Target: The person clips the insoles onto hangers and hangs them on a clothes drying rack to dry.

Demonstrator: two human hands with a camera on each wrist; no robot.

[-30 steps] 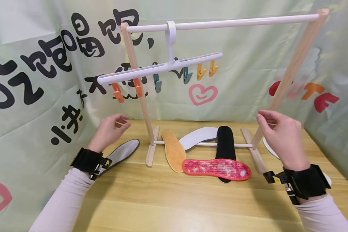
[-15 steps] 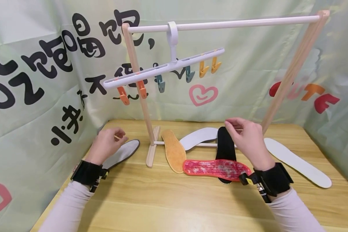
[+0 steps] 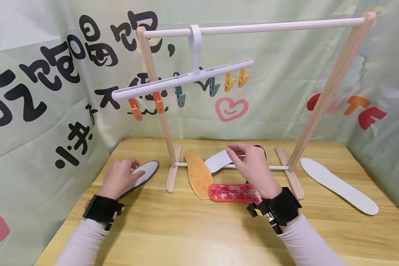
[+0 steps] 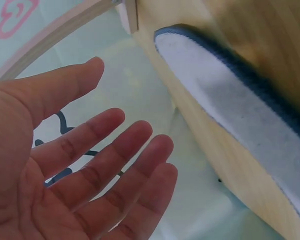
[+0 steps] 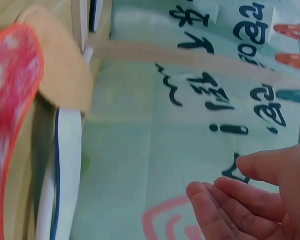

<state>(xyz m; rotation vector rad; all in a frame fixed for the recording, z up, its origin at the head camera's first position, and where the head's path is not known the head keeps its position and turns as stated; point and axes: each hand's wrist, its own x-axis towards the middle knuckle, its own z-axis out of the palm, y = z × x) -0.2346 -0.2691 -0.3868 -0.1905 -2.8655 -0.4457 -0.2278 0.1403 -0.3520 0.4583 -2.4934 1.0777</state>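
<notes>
My left hand [image 3: 119,179] is just above a grey insole [image 3: 148,171] with a dark edge, left of the rack. In the left wrist view its fingers [image 4: 120,145] are spread and relaxed, apart from that insole. My right hand [image 3: 255,168] hangs over the middle pile, its fingers loosely bent and holding nothing. It hides most of a black insole and part of a red patterned insole [image 3: 232,193]. To its left lie a white insole [image 3: 217,161] and a tan insole [image 3: 198,175], the tan one across the rack's low bar.
A wooden rack [image 3: 330,88] stands at the back with a white top bar [image 3: 286,26]. From it hangs a lilac clip hanger [image 3: 186,78] with orange, teal and yellow clips. Another white insole [image 3: 339,186] lies at the right. Printed cloth walls [image 3: 272,74] surround the table.
My right hand has moved left and down, from beside the rack's right post to over the insole pile. My left hand has lowered toward the grey insole. The hanger swings slightly.
</notes>
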